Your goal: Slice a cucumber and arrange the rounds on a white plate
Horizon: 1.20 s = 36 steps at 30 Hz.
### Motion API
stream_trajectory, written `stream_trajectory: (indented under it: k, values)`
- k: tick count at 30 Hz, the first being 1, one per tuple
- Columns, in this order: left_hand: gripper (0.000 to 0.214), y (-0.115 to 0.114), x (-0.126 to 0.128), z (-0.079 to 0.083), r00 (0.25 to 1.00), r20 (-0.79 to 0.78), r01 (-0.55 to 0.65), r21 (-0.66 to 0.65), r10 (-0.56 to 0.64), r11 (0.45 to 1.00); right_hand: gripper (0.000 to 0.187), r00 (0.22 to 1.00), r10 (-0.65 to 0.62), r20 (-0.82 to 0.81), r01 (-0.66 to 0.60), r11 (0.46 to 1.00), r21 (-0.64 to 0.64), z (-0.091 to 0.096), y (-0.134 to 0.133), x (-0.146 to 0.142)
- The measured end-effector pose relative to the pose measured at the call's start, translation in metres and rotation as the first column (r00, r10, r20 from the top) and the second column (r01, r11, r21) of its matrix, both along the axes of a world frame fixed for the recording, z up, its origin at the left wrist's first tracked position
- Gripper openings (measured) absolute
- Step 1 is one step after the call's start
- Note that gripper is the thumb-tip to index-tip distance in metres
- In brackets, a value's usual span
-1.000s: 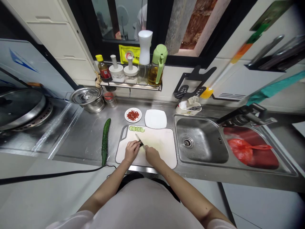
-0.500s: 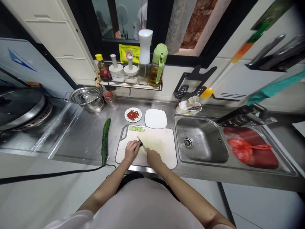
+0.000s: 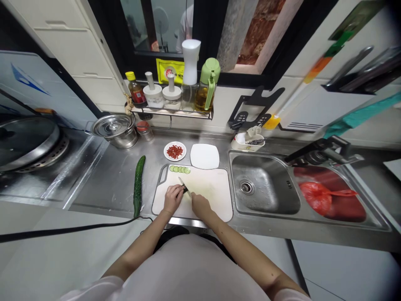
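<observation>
My right hand is closed around a knife, whose narrow blade points away and to the left over the white cutting board. My left hand has its fingers bent together at a small dark piece beside the blade; its kind is too small to make out. Along the board's far edge lies a row of cucumber slices. A whole cucumber rests on the steel counter, left of the board.
Behind the board are a small plate of chopped red pieces and a white square plate. A sink lies to the right, with a red plastic bag in its second bowl. A lidded pot stands back left.
My right hand and the knife have shifted very slightly to the left and away from me. My left hand stays at nearly the same spot by the small dark piece.
</observation>
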<state>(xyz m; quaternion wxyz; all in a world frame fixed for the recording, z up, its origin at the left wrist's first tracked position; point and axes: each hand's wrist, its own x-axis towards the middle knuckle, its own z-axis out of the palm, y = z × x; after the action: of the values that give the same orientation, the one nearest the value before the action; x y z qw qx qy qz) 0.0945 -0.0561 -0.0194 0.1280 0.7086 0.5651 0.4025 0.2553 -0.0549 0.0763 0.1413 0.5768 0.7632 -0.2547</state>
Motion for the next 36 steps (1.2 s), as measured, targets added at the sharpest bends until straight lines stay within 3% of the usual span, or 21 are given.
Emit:
stream_trajectory:
  k: [36]
  values:
    - [0.023,0.0,0.0,0.003,1.0,0.005,-0.008,0.003,0.007,1.0,0.031,0.999,-0.005,-0.039,0.006,1.0,0.03,-0.011,0.015,-0.014]
